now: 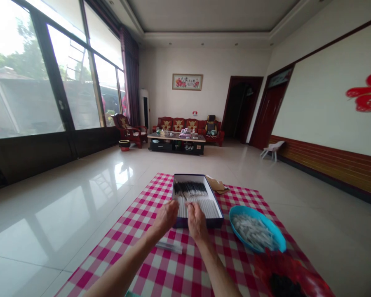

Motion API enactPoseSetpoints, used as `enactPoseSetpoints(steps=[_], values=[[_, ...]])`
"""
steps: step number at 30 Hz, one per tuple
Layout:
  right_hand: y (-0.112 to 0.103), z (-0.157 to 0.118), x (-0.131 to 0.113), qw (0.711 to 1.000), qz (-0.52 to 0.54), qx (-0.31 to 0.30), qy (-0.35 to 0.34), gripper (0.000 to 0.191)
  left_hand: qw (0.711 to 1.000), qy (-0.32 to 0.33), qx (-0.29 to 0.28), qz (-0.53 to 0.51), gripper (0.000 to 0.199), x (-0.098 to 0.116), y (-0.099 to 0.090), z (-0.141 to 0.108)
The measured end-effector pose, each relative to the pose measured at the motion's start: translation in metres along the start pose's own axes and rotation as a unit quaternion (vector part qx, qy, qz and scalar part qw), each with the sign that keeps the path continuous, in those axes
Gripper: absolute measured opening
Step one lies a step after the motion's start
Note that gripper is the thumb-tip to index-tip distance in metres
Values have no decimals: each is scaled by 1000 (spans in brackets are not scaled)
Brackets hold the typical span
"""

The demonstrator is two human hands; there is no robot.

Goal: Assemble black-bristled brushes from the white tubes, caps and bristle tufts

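Observation:
Both my hands are over the near part of an open dark-blue box (214, 223) with a white inside. My left hand (167, 214) is closed at the box's left edge; what its fingers hold, if anything, is too small to make out. Fingers pinched, my right hand (196, 216) is over the near side, and a thin dark stick (184, 195) runs up and left from its fingertips. Inside the box lie a row of thin black sticks (191, 188) at the far side and a row of whitish tubes (207, 208) nearer me.
A blue bowl (282, 243) of whitish translucent pieces (253, 231) stands at the right. Nearer is a red container (309, 276) with dark contents. A clear packet (170, 246) lies left of my right forearm. Brown paper (217, 185) is behind the box on the checked tablecloth (123, 243).

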State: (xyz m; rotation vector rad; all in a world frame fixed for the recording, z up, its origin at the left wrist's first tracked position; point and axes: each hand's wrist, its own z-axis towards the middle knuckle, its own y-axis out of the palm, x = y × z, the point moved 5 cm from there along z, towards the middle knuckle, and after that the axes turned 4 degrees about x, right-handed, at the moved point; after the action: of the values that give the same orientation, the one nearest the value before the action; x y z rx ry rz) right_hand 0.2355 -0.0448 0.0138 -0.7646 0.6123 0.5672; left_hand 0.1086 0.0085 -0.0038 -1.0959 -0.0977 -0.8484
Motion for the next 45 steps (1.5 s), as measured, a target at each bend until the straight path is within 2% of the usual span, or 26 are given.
enactPoseSetpoints(steps=[3,5,9,13,18,22,25,28,32,34,36,39,45], values=[[-29,10,24,998,-58,19,8,30,997,50,-58,6,14,22,16,-13],[-46,10,41,995,-99,19,9,24,994,70,-80,6,15,29,23,-18],[-59,-8,53,990,-138,0,-5,18,994,79,-73,5,18,19,18,-22],[-46,-28,35,992,-125,-24,-27,20,996,71,-53,7,20,-10,2,-22],[-14,-50,0,994,-76,-52,-51,23,998,57,-30,0,23,-49,-19,-13],[8,-60,-26,995,-25,-69,-71,24,999,44,-4,4,23,-62,-34,-4],[6,-53,-29,996,9,-54,-66,29,999,30,28,23,25,-53,-44,-6],[-11,-29,-5,999,1,-14,-43,33,998,40,30,28,25,-23,-44,-19],[-27,6,43,997,-52,-17,-45,29,993,105,-52,30,20,30,-24,-40],[-28,13,60,994,-82,-29,-59,24,988,111,-92,60,24,44,-13,-46],[-27,14,69,991,-107,-38,-74,22,984,97,-121,85,23,47,-4,-48],[-24,9,72,985,-135,-47,-92,21,982,88,-142,83,21,39,-1,-46],[-12,-6,53,979,-155,-63,-121,24,987,75,-136,45,15,1,-23,-35]])
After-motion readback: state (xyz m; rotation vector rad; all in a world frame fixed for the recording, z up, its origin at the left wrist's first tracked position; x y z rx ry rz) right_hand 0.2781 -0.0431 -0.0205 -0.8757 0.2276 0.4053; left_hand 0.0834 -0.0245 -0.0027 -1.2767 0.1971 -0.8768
